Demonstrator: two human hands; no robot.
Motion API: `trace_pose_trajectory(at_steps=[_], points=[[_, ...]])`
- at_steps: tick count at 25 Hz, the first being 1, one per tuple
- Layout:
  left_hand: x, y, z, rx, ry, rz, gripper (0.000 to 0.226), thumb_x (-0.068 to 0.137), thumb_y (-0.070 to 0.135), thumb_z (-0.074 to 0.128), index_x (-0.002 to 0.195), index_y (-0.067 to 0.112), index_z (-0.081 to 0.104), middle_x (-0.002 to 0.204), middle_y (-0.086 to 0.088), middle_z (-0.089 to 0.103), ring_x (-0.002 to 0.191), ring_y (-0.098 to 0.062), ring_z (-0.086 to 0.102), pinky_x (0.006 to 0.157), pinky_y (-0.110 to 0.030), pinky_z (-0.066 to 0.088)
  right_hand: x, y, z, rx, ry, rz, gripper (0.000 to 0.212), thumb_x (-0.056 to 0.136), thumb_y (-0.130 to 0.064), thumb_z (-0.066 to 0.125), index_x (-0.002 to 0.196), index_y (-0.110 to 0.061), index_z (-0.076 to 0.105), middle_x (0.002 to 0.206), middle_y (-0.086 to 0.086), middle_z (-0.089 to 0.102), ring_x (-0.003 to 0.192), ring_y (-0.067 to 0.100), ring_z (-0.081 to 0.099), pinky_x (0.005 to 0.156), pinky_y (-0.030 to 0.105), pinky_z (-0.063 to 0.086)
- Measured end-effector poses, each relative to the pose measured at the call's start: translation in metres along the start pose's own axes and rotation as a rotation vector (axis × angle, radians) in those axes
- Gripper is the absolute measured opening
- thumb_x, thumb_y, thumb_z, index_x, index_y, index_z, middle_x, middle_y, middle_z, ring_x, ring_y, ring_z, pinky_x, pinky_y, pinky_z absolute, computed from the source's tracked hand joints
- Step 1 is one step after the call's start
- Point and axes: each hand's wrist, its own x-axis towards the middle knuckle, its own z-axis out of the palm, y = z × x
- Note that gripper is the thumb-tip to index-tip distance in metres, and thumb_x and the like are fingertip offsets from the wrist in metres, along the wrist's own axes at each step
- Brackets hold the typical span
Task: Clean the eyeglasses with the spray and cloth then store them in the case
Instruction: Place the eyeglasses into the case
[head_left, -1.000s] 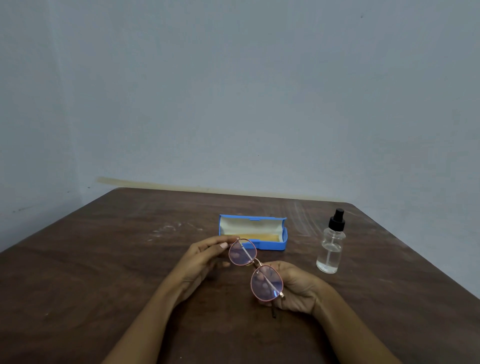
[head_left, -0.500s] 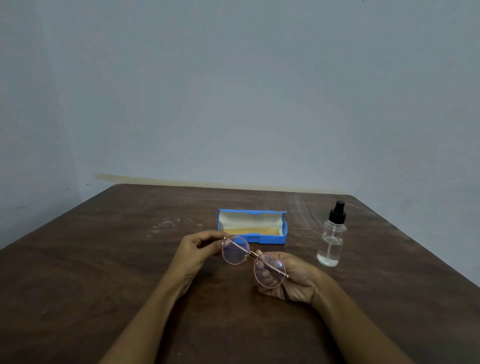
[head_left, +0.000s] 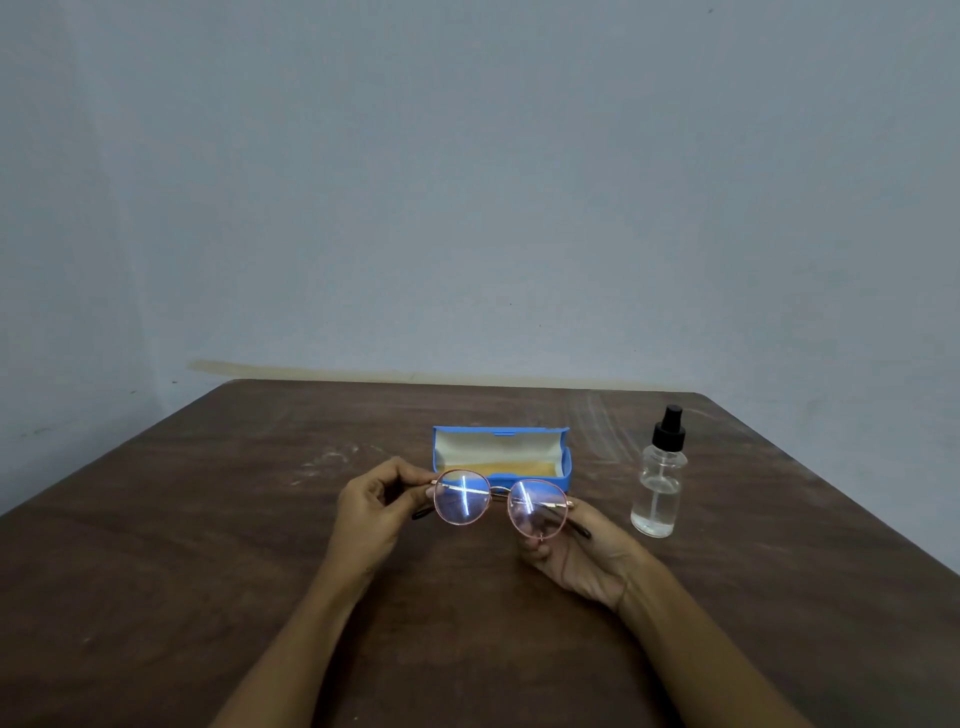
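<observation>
Pinch on glasses (head_left: 462, 499) from both ends: left hand (head_left: 371, 512) fingertips at one hinge, right hand (head_left: 576, 558) fingers curled round the other. Held above table (head_left: 208, 571) before open case (head_left: 566, 470), probably presenting lenses for spray (head_left: 657, 488) at right.

The person's left grip (head_left: 371, 514) is pinching one end of the round, pink-rimmed, thin-metal eyeglasses (head_left: 462, 499). The right grip (head_left: 576, 556) is holding the other end from below. The eyeglasses are being held above the dark brown wooden bench (head_left: 208, 545), with the lenses facing the camera and reflecting light streaks. Just behind them, the blue rectangular case (head_left: 501, 434) is lying open, showing a cream lining and a yellow layer. The clear round spray bottle with a black nozzle (head_left: 657, 488) is standing upright, apart from the right grip.
</observation>
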Motion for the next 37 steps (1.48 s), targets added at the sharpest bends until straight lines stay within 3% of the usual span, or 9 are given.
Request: trace_pose_trajectory(at_steps=[5,9,12,17,22,27,30,33,37], points=[[0.0,0.0,-0.001,-0.01,0.071,-0.011,0.018,0.075,-0.013,0.06,0.068,0.003,0.063,0.057,0.008,0.07,0.056,0.002,0.062,0.054,-0.01,0.049,0.006,0.0,-0.01,-0.089,0.236,-0.261,0.018,0.07,-0.006,0.065,0.087,-0.012,0.066,0.073,0.004,0.07,0.056,0.007,0.061,0.048,0.014,0.045],[0.002,-0.003,-0.004,0.029,0.143,-0.022,0.013,0.074,-0.01,0.063,0.069,0.003,0.065,0.06,0.011,0.071,0.059,0.003,0.063,0.054,-0.009,0.049,0.003,-0.003,-0.017,-0.125,0.214,-0.423,0.046,0.034,-0.026,0.091,0.075,-0.014,0.074,0.074,0.002,0.074,0.061,0.008,0.066,0.052,0.015,0.049],[0.002,-0.003,-0.004,0.057,0.174,-0.023,0.012,0.073,-0.007,0.065,0.07,0.005,0.067,0.061,0.013,0.071,0.059,0.003,0.062,0.055,-0.008,0.048,0.001,-0.004,-0.017,-0.219,0.266,-0.491,0.015,0.06,-0.013,0.073,0.075,-0.012,0.075,0.073,0.004,0.075,0.065,0.009,0.067,0.055,0.014,0.051],[0.003,-0.006,-0.002,0.178,0.221,-0.019,0.014,0.071,0.0,0.07,0.073,0.013,0.073,0.064,0.005,0.073,0.064,-0.004,0.063,0.061,-0.014,0.05,-0.001,-0.004,-0.014,-0.454,0.452,-0.488,0.037,0.088,0.005,0.039,0.089,-0.016,0.07,0.082,-0.002,0.074,0.078,0.01,0.063,0.062,0.019,0.043],[0.018,-0.011,0.009,0.376,0.245,0.059,0.016,0.07,-0.001,0.07,0.076,0.014,0.074,0.072,0.004,0.068,0.068,-0.001,0.063,0.056,-0.006,0.044,-0.001,-0.005,-0.007,-0.567,0.502,-0.534,0.034,0.07,-0.024,0.044,0.095,-0.028,0.066,0.1,-0.006,0.07,0.102,0.007,0.058,0.075,0.018,0.039],[0.039,-0.02,0.018,0.646,0.334,0.065,0.013,0.072,0.012,0.071,0.076,0.023,0.073,0.073,0.006,0.063,0.069,-0.007,0.046,0.056,-0.023,0.033,0.004,-0.006,-0.005,-0.663,0.521,-0.544,0.034,0.068,-0.034,0.043,0.096,-0.039,0.062,0.109,-0.016,0.06,0.116,0.007,0.043,0.087,0.016,0.035],[0.047,-0.022,0.025,0.708,0.354,0.05,0.012,0.074,0.014,0.07,0.084,0.019,0.075,0.083,-0.001,0.069,0.08,-0.017,0.048,0.064,-0.03,0.036,0.01,-0.007,-0.005,-0.662,0.557,-0.571,0.033,0.062,-0.042,0.051,0.092,-0.036,0.065,0.109,-0.01,0.061,0.123,0.016,0.042,0.1,0.032,0.039],[0.053,-0.03,0.027,0.722,0.351,-0.029,0.015,0.075,0.017,0.068,0.088,0.021,0.074,0.092,-0.005,0.07,0.09,-0.023,0.051,0.07,-0.033,0.04,0.013,-0.009,-0.005,-0.699,0.575,-0.558,0.016,0.084,-0.022,0.051,0.089,-0.034,0.06,0.1,-0.024,0.051,0.125,0.009,0.031,0.105,0.029,0.029],[0.057,-0.035,0.029,0.719,0.352,-0.059,0.014,0.076,0.017,0.068,0.088,0.021,0.074,0.095,-0.006,0.069,0.093,-0.023,0.05,0.071,-0.031,0.038,0.018,-0.013,-0.007,-0.75,0.626,-0.521,0.029,0.09,-0.008,0.045,0.094,-0.037,0.052,0.095,-0.034,0.039,0.129,0.004,0.019,0.115,0.038,0.015]])
